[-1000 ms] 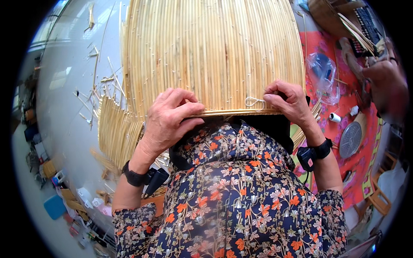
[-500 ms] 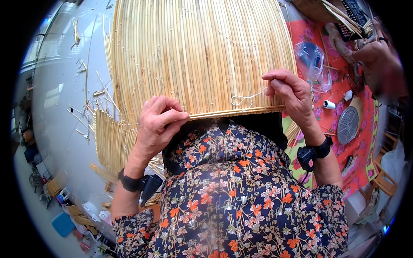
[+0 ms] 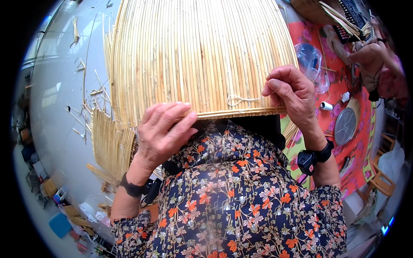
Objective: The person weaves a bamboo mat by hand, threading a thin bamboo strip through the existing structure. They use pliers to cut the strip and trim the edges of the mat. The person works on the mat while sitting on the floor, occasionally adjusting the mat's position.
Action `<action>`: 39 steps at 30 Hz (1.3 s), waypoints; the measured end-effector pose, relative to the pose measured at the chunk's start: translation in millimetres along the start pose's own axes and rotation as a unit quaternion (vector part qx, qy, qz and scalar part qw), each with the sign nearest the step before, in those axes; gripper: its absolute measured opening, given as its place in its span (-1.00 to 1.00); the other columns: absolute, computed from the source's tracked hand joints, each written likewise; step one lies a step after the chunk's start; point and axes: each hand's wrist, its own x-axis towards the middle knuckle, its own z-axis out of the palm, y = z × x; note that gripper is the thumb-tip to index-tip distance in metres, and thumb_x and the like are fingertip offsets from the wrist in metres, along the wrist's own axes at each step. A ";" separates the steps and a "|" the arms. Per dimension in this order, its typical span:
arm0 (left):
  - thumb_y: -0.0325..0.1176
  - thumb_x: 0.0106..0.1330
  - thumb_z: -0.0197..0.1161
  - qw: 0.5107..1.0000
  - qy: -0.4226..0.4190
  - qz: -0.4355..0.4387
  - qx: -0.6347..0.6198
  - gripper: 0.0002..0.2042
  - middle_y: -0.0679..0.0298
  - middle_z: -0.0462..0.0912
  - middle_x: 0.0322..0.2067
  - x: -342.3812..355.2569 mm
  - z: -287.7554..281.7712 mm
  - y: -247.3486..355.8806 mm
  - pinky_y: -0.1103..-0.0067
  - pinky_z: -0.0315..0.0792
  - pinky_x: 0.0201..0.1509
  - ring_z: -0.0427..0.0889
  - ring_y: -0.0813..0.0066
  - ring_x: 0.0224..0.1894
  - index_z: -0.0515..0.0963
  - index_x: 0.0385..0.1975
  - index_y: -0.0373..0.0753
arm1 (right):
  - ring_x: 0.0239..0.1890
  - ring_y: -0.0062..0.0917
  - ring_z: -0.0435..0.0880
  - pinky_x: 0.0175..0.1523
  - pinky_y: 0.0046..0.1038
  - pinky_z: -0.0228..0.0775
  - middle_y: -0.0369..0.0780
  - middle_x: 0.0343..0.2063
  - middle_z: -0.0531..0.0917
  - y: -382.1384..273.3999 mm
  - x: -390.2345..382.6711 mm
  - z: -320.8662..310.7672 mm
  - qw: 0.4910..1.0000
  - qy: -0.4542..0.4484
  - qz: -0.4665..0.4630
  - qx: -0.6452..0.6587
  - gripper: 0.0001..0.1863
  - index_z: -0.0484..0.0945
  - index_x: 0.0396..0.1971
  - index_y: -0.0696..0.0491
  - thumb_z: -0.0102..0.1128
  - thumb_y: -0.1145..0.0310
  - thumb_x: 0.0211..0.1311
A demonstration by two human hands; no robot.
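A large panel of pale straw stalks point(image 3: 202, 56), laid side by side and joined, reaches up to my body. Along its near edge runs a thin bound strip of stalks point(image 3: 241, 113). My left hand point(image 3: 165, 129) rests at the left end of that strip, fingers spread over the edge and thumb lower down. At the right side of the panel, my right hand point(image 3: 294, 90) pinches a white thread point(image 3: 241, 101), which lies in a loose loop on the stalks. Whether a needle is in the fingertips cannot be made out.
Left of the panel, a smaller straw piece point(image 3: 109, 144) and scattered offcuts point(image 3: 77, 118) lie on the grey table. On the right, a red flowered cloth point(image 3: 331, 146) bears a thread spool point(image 3: 326, 105), a round grey disc point(image 3: 345, 126) and a plastic bag point(image 3: 309, 64). Another person's hand point(image 3: 374, 56) is beyond.
My left hand has loosened its pinch on the edge, its fingers spreading and shifting right. My right hand has moved slightly right and down with the thread. The other person's hand has shifted.
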 end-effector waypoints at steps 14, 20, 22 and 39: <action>-0.40 0.32 0.30 0.995 0.054 0.070 0.053 -0.70 0.26 0.73 0.03 8.7 33.9 5.7 0.42 0.55 0.10 0.70 0.30 0.13 0.71 0.04 -0.15 | -0.38 -0.73 0.61 -0.23 -0.67 0.50 -0.30 -0.29 0.67 -3.0 5.4 6.2 0.998 0.007 -0.067 -0.013 -0.90 0.62 -0.11 0.18 0.18 0.56 0.47; -0.38 0.25 0.36 0.991 0.089 0.068 0.079 -0.68 0.35 0.71 -0.08 19.0 36.7 10.4 0.46 0.55 0.01 0.71 0.37 -0.01 0.74 0.02 -0.03 | -0.45 -0.77 0.57 -0.33 -0.70 0.45 -0.33 -0.37 0.63 -24.2 6.0 -4.4 0.999 0.005 -0.053 0.007 -0.90 0.63 -0.13 0.18 0.18 0.49 0.49; -0.37 0.23 0.37 0.991 0.096 0.063 0.075 -0.67 0.36 0.71 -0.08 18.2 36.6 10.4 0.47 0.54 0.00 0.71 0.38 -0.02 0.75 0.02 -0.01 | -0.46 -0.81 0.55 -0.36 -0.72 0.41 -0.37 -0.38 0.63 -35.9 7.0 0.3 0.998 -0.008 -0.053 -0.029 -0.90 0.64 -0.13 0.16 0.20 0.48 0.47; -0.37 0.28 0.33 0.992 0.097 0.026 -0.079 -0.78 0.24 0.72 0.01 1.0 20.1 -1.5 0.42 0.56 0.15 0.70 0.33 0.08 0.68 -0.10 -0.21 | -0.39 -0.64 0.56 -0.25 -0.55 0.39 -0.28 -0.47 0.58 -16.5 13.2 17.0 0.941 -0.089 -0.060 -0.320 -0.95 0.62 -0.28 0.22 0.27 0.57 0.30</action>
